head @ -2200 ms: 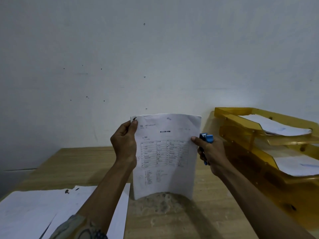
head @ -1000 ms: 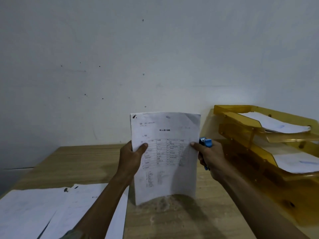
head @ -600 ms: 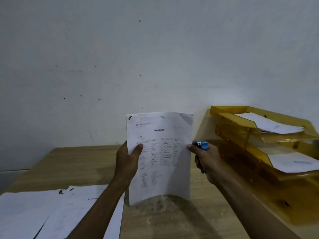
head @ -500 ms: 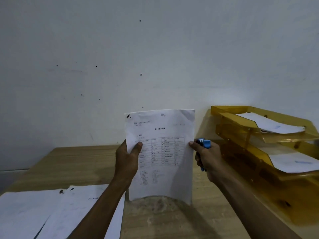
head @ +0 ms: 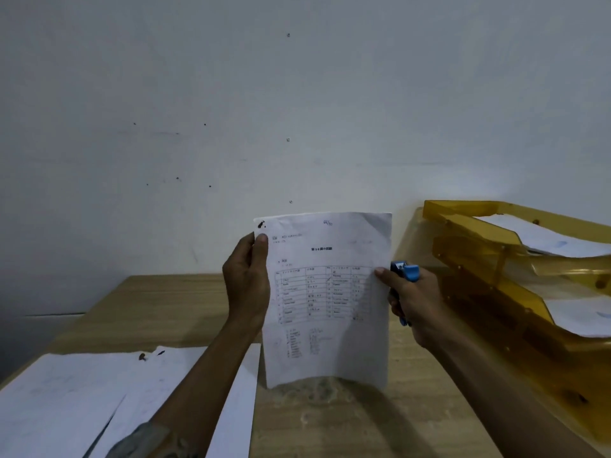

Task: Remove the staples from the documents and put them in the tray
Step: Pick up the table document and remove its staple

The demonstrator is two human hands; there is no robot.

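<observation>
Pinching the document (head: 325,299) by its left edge, the left hand (head: 246,285) held it upright over the table (head: 165,309), left of the tray (head: 479,246), while the right hand (head: 416,302) pinched the right edge, fingers curled round a staple remover (head: 408,272).

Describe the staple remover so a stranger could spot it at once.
Find the amber stacked trays at the right of the wooden desk. Just left of them, the right hand touches the edge of the upheld sheet. The staple remover is the small tool gripped in that hand, bright blue against white paper.
</observation>
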